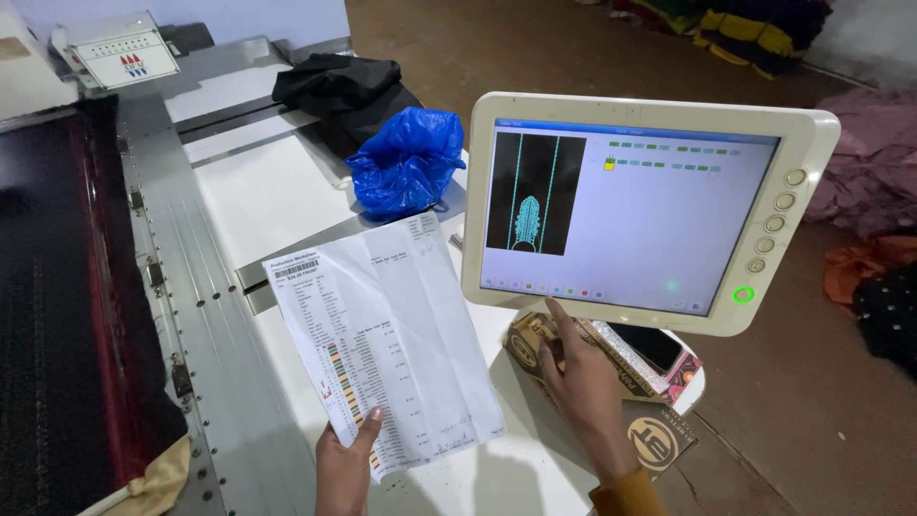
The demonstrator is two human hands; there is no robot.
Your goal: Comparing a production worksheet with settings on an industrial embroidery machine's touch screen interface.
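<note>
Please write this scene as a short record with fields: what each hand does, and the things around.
left hand: holds a printed paper sheet by its lower edge
right hand: index finger touches the bottom edge of the touchscreen monitor
screen: shows a tall pattern on a black panel
under right hand: cardboard box, dark phone
behind sheet: blue plastic bag, black cloth

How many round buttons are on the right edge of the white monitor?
6: five plain round buttons in a column down the white monitor's right edge, plus one green-lit button below them.
</note>
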